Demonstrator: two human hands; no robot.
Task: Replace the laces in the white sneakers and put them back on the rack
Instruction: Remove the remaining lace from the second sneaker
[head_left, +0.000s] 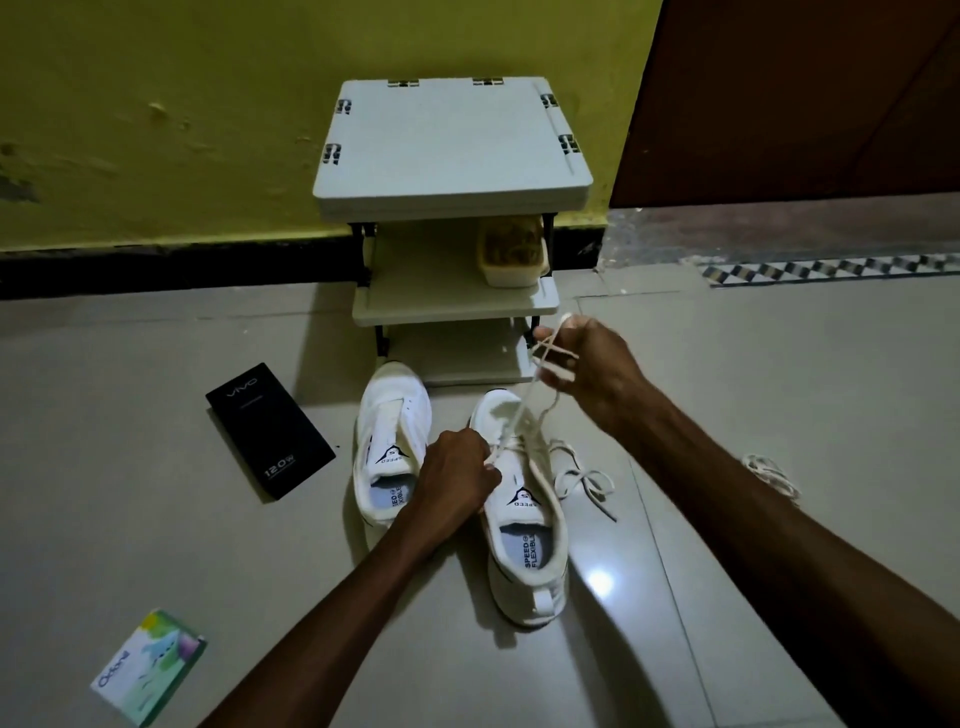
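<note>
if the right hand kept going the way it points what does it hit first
Probably the shoe rack: the right hand, gripping the lace, points forward and left toward the rack's front right leg and middle shelf edge. Depth is unclear, so it might pass just in front.

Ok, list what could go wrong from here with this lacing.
1. The right hand holds the lace up taut while only the left hand steadies the nearer sneaker; a hard tug could tip or drag it.
2. Loose lace lies looped on the floor beside that sneaker and may tangle if drawn through.
3. The other sneaker shows no lace, and the lace bundle lies near the right forearm, where it could be swept away.
</note>
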